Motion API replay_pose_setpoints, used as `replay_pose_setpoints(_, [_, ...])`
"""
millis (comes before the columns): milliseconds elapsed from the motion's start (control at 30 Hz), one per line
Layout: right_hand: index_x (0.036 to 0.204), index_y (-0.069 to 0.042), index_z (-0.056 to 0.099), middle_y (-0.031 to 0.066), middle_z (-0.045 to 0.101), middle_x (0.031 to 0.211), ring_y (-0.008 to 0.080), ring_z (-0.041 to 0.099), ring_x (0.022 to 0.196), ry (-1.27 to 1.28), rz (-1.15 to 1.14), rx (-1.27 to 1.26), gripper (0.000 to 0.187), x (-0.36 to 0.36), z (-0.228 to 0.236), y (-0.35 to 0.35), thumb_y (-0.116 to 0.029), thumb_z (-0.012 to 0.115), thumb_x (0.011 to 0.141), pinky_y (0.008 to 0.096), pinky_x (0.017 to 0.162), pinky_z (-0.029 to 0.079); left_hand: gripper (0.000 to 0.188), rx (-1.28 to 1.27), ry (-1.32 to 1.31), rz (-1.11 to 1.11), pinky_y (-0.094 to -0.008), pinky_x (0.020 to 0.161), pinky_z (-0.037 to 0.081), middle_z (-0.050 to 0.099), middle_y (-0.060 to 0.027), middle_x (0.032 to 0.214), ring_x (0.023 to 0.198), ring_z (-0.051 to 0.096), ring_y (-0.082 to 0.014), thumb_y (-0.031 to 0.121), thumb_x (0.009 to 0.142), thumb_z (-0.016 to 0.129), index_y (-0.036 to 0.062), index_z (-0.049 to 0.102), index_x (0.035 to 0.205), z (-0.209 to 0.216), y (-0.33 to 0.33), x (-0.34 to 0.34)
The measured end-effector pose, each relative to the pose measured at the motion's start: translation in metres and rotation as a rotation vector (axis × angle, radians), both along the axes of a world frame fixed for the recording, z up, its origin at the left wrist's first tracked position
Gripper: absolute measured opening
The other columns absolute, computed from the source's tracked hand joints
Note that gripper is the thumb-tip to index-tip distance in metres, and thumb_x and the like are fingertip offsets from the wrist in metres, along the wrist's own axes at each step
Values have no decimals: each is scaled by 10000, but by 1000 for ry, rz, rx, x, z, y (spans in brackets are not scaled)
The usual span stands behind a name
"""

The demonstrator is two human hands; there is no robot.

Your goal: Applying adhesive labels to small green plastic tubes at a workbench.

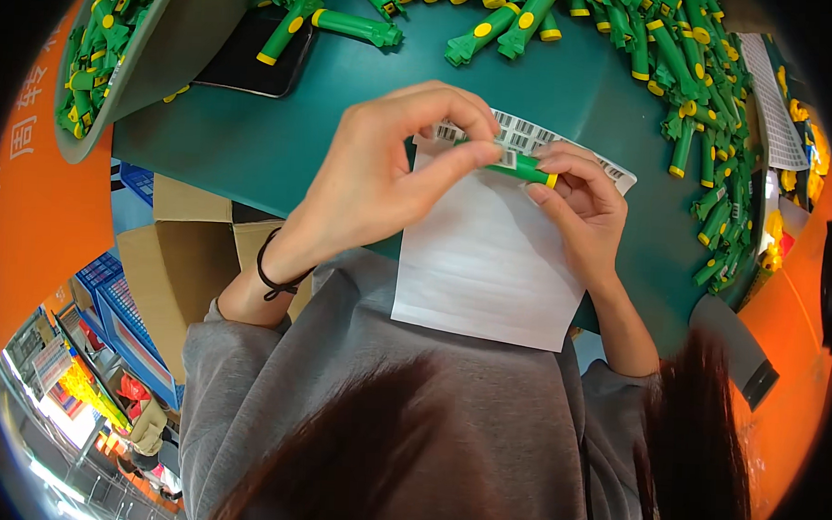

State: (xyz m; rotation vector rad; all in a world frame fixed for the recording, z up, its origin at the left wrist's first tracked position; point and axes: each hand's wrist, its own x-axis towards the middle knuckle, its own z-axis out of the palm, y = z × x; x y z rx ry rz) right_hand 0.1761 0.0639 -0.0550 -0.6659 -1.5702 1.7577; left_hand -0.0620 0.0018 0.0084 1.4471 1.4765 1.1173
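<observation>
My right hand [587, 206] holds a small green plastic tube [532, 171] with a yellow end cap, thumb and fingers closed round that end. A small white barcode sticker [508, 159] shows on the tube's upper side. Thumb and forefinger of my left hand [383, 163] pinch at this sticker; whether its edge is fully stuck down I cannot tell. The tube's far left part is hidden behind my left fingers. Beneath both hands lies a white sheet [484, 272], with rows of barcode stickers [521, 133] along its far end.
Many similar green tubes [689, 63] lie heaped across the back and right of the green table [367, 93]. A grey bin [152, 67] of them stands left, beside a black flat device [258, 53]. Below are an open cardboard box [173, 261] and blue crates [126, 305].
</observation>
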Motion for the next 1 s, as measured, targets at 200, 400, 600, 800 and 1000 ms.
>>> replay_pose_setpoints(200, [1180, 53, 590, 162, 561, 1270, 250, 568, 1214, 71, -58, -72, 368, -1, -1, -5, 177, 663, 841, 393, 1066, 482, 79, -62, -9, -48, -266, 747, 449, 715, -60, 1008, 873, 606, -126, 66, 875, 729, 11, 690, 916, -1, 6, 19])
replay_pose_setpoints(400, [1180, 64, 590, 162, 563, 1271, 249, 579, 1198, 51, -58, -37, 378, -3, -1, -4, 192, 663, 833, 397, 1067, 489, 93, -162, 62, -54, -273, 737, 458, 722, -63, 978, 859, 612, -135, 68, 874, 733, -1, 691, 922, 0, 8, 21])
replay_pose_setpoints(600, [1187, 67, 593, 157, 563, 1273, 243, 587, 1183, 64, -72, -26, 382, -2, -3, -5, 185, 673, 832, 397, 1067, 495, 99, -136, 130, -66, -277, 753, 470, 722, -68, 968, 873, 629, -148, 66, 874, 732, -5, 690, 928, -1, 10, 24])
replay_pose_setpoints(800, [1177, 70, 598, 160, 573, 1257, 241, 584, 1189, 50, -84, -48, 370, -3, -1, -6, 177, 680, 832, 393, 1071, 495, 101, -135, 170, -61, -293, 784, 481, 720, -76, 959, 883, 644, -174, 60, 870, 730, -9, 687, 929, 0, 10, 26])
replay_pose_setpoints(1000, [1180, 73, 597, 151, 579, 1252, 240, 590, 1183, 37, -79, -10, 371, -2, -1, -5, 172, 684, 833, 396, 1072, 496, 112, -86, 219, -70, -317, 837, 499, 720, -87, 924, 883, 664, -199, 62, 859, 738, -11, 687, 926, -3, 10, 26])
